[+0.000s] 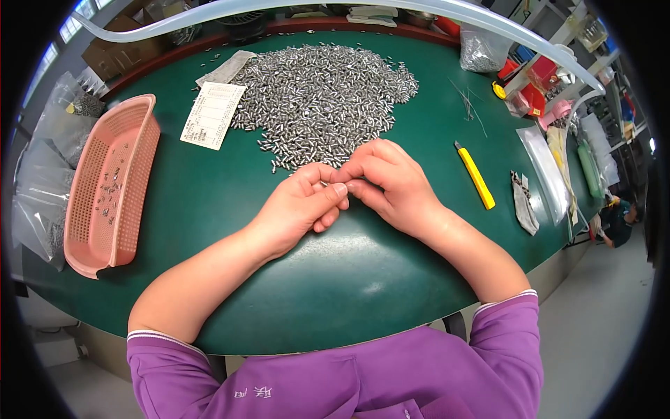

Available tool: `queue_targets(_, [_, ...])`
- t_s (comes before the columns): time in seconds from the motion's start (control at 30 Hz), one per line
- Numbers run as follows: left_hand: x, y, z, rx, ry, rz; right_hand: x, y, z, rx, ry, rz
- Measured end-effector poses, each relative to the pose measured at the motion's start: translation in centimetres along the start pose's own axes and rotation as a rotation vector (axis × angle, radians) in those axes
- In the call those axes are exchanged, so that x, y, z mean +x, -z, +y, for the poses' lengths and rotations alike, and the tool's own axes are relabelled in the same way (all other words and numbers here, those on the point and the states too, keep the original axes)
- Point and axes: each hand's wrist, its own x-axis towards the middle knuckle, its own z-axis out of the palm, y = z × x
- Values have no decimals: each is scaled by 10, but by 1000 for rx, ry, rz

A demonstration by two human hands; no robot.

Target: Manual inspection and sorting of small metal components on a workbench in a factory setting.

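A large heap of small, shiny metal cylinders (321,98) lies on the green table. At its near edge my two hands meet, fingertips close together. My left hand (303,206) is closed, its thumb pressed toward the curled fingers, with a glint of metal among them. My right hand (391,183) is closed in a pinch, thumb and index finger against the left fingertips. Whatever is between the fingertips is too small and covered to make out. A paper card (213,115) with handwriting lies against the heap's left side.
On the left stands a pink plastic basket (143,174) with several small metal pieces, beside clear plastic bags (42,202). A yellow utility knife (476,178), thin wires (469,105) and a small grey pouch (523,202) lie at right. A pale tube (279,5) arches across the far side.
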Motion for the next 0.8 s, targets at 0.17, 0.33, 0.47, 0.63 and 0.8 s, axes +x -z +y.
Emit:
queue_targets(0.17, [-1, 0, 1, 8, -11, -23, 3, 3, 5, 18, -24, 97])
queue_targets(0.33, [0, 1, -1, -23, -5, -29, 6, 15, 22, -134, -90, 157])
queue_targets(0.47, [-1, 1, 0, -28, -2, -34, 4, 21, 27, -250, -144, 116])
queue_targets(0.63, [0, 1, 0, -71, 7, -37, 1, 22, 30, -297, -191, 32])
queue_targets(0.8, [0, 3, 0, -85, -16, -51, -1, 21, 32, -348, -223, -83])
